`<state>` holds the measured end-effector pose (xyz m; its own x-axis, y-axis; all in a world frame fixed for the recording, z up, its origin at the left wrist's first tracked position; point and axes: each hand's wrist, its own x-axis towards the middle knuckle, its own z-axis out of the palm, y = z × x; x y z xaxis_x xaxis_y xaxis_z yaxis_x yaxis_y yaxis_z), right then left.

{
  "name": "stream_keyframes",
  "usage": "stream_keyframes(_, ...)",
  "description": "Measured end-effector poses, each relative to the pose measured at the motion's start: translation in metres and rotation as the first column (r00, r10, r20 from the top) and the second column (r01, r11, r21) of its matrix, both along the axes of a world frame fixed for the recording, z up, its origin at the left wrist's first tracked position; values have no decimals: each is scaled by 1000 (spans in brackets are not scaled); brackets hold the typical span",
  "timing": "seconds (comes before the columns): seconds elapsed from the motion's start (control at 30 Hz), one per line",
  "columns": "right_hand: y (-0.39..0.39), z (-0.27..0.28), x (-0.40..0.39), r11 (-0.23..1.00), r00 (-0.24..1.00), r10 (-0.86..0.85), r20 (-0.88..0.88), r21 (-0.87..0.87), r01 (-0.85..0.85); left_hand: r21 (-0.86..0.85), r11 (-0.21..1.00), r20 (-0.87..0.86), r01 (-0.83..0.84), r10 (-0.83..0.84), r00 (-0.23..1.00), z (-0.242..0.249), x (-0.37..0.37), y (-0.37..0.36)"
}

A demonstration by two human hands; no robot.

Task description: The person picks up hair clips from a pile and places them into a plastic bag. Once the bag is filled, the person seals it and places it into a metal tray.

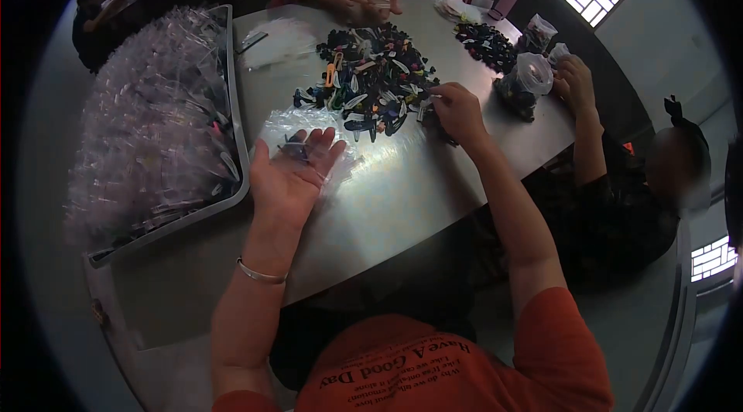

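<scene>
The left hand [294,172] lies palm up with fingers spread, and a small dark hair clip [296,150] rests on them, its long side running across the fingers. The right hand [458,111] has its fingers pinched together at the edge of the big clip pile [371,75] on the table [418,195], but what they grip is too small to tell.

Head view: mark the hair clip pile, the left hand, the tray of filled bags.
hair clip pile [375,71], head view, pile's middle.
left hand [292,173], head view, open palm.
tray of filled bags [241,150], head view, right rim.

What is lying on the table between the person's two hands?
In the head view, between the left hand and the right hand lie clear plastic bags on the metal table and the near edge of the hair clip pile.
</scene>
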<state>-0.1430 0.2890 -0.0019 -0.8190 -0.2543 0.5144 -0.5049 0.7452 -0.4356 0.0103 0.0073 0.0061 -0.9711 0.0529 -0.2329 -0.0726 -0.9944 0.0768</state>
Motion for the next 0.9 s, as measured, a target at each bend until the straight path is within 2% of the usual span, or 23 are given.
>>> stream_keyframes(0.07,-3,-3,-25,998,998,52,-37,42,-50,-75,997,98,-27,34,995,0,-2,0)
stream_keyframes(0.13,-10,-3,-45,992,992,104,-73,85,-98,-103,995,83,-11,19,996,-3,-2,2)
stream_keyframes(0.2,-19,-3,-59,990,997,40,67,133,-49,-130,992,69,5,4,998,-7,-2,3)
stream_keyframes(0.23,-22,0,-63,990,997,42,63,133,-51,-145,989,74,18,-8,997,-9,-3,4)
stream_keyframes(0.3,-28,6,-72,961,980,30,196,264,-83,-163,986,76,27,-14,997,-8,-3,4)
stream_keyframes(0.33,-31,10,-75,961,980,34,194,263,-86,-184,982,90,27,-11,996,-5,-2,5)
stream_keyframes(0.4,-35,12,-81,952,938,5,348,286,-112,-207,978,108,26,-4,994,-4,-2,6)
stream_keyframes(0.5,-34,10,-83,973,937,28,349,204,-105,-204,978,113,35,-12,994,-4,-2,7)
stream_keyframes(0.63,-32,6,-91,970,935,44,351,208,-124,-209,977,118,35,-11,993,-2,-2,7)
stream_keyframes(0.7,-34,2,-93,976,936,156,314,97,-195,-207,978,126,35,-9,992,-3,-2,7)
stream_keyframes(0.73,-35,4,-93,976,937,158,313,96,-196,-209,977,108,39,-17,994,-5,-2,6)
stream_keyframes(0.8,-38,9,-94,953,928,98,359,233,-191,-211,977,88,41,-23,996,-5,-3,6)
stream_keyframes(0.9,-40,13,-92,942,923,86,375,270,-197,-221,975,119,25,2,993,-3,-3,6)
